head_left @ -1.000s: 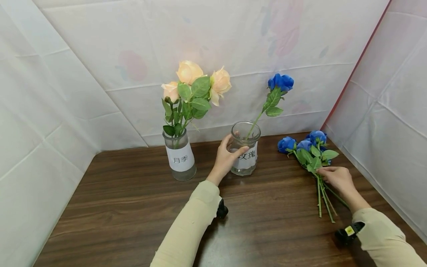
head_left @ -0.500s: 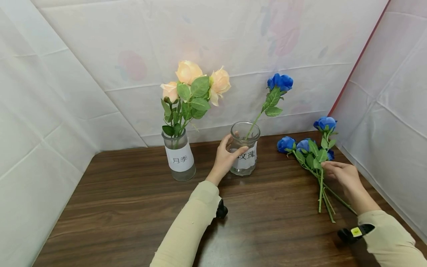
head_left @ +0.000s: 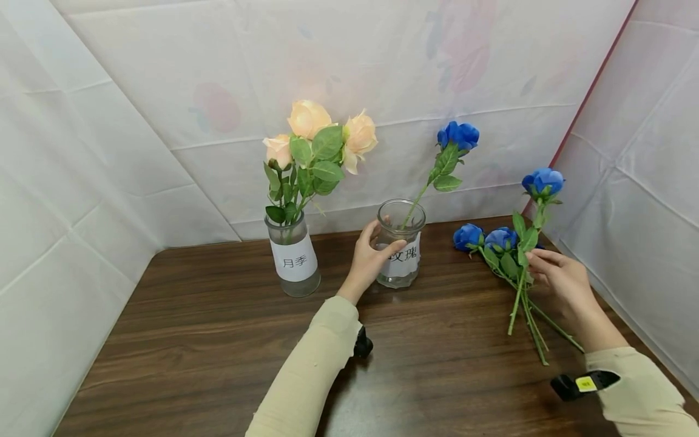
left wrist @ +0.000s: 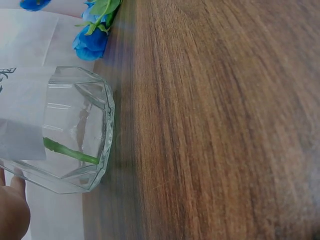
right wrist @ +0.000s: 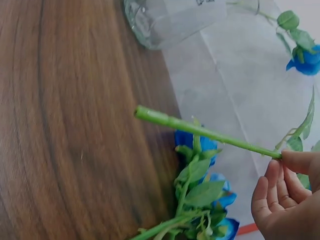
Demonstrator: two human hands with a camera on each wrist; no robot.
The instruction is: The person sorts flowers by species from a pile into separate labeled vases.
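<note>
Blue artificial rose on a green stem (head_left: 542, 183) is up off the brown wooden worktop (head_left: 218, 340), pinched in my right hand (head_left: 562, 280). My left hand (head_left: 367, 260) grips the clear labelled glass jar (head_left: 401, 250). Next, I reckon: swing the stem end over the jar mouth.

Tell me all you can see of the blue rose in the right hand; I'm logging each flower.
The blue rose has one blue bloom, green leaves and a plain green stem with a cut end. It looks artificial. The right hand pinches its stem, holding it tilted above the wooden table, lifted off the blue roses lying there.
</note>
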